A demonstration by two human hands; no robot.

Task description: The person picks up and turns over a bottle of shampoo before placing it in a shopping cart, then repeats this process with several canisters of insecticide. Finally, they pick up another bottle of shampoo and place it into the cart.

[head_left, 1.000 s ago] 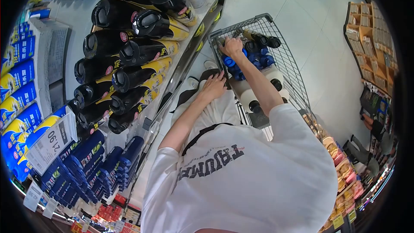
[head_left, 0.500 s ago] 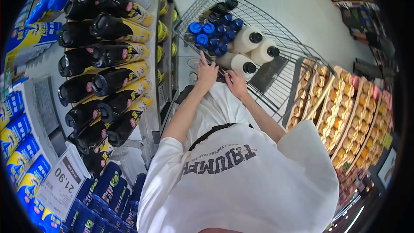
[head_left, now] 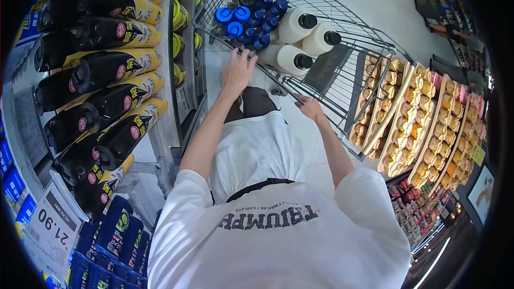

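A wire shopping cart (head_left: pixel 348 27) stands in front of me. It holds several small dark blue bottles (head_left: pixel 262 18), blue-capped bottles (head_left: pixel 234 21) and three white jugs with black caps (head_left: pixel 293 25). At the cart's near edge, beside the blue-capped bottles, is my left hand (head_left: pixel 239 69), its fingers spread and nothing in them. My right hand (head_left: pixel 310 108) is closed on the cart's near rim, below the white jugs. A dark plaque (head_left: pixel 327 68) lies next to the jugs.
Black and yellow bottles (head_left: pixel 118 33) fill a shelf at the left, above a price sign (head_left: pixel 53 225) and dark blue bottles (head_left: pixel 115 230). Egg trays (head_left: pixel 412 128) are stacked at the right, close to the cart. A person (head_left: pixel 448 30) is at the far right.
The cart has shifted slightly left and up in view. My hands are farther apart, the left moved left and the right moved right. The shelf bottles look nearer.
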